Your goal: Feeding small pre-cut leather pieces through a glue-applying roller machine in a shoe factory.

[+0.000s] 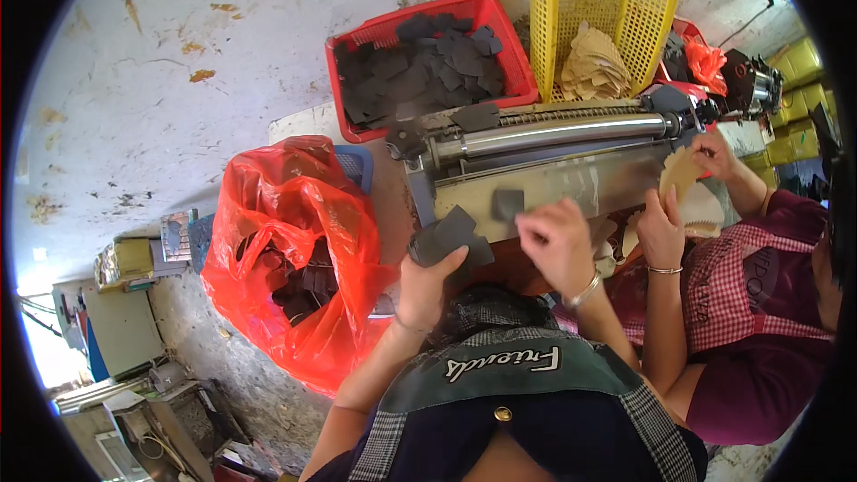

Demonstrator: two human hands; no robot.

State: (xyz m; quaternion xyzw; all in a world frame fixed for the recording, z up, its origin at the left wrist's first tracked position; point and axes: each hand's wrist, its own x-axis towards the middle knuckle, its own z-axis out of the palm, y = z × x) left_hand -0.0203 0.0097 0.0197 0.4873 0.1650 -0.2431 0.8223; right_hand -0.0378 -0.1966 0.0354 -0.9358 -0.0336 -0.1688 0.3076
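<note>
My left hand [427,284] is closed round a fanned stack of dark grey flat pieces [453,239], thumb on top. One single dark grey piece [508,205] lies on the metal feed plate [558,189] of a roller machine. Just to the right of that piece is my right hand [561,248], its fingers bent and smeared by motion. Whether it pinches anything is not clear. Beyond the plate runs the shiny roller [562,136] of the machine.
A red basket [522,94] of dark pieces stands behind the machine, beside a yellow basket [543,22] holding tan pieces [594,62]. An opened red plastic bag [268,170] of dark pieces sits at left. On the right, a co-worker's hands [662,230] hold scalloped tan pieces [680,171].
</note>
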